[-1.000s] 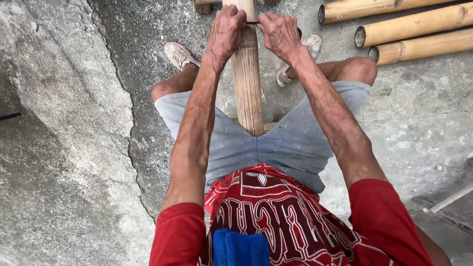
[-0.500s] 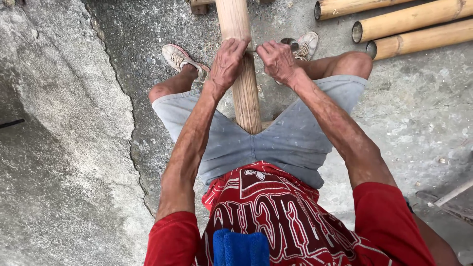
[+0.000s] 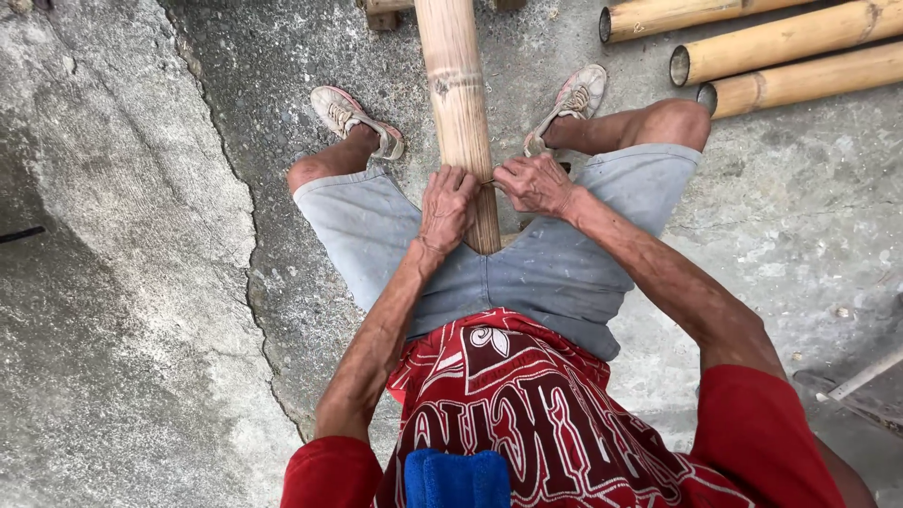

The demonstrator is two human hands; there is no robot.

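A thick bamboo pole point(image 3: 458, 85) runs away from me between my knees, and its near end rests at my lap. My left hand point(image 3: 450, 207) is closed on the pole's left side, my right hand point(image 3: 534, 183) just to the right of it. Each fist grips one end of a thin dark blade point(image 3: 491, 182) that lies across the pole; only a sliver of it shows between the knuckles. Both hands sit close to the pole's near end, above my grey shorts point(image 3: 564, 273).
Three more bamboo poles point(image 3: 781, 42) lie on the concrete at the top right, cut ends facing me. A wooden support point(image 3: 386, 11) holds the pole's far part. My shoes point(image 3: 353, 118) flank the pole. A crack point(image 3: 246, 282) runs down the floor. A pale strip point(image 3: 861, 376) lies at the right.
Both hands have slid the blade down the pole toward my body, from near its far part to its near end. The view has tilted so more of the pole and my feet show.
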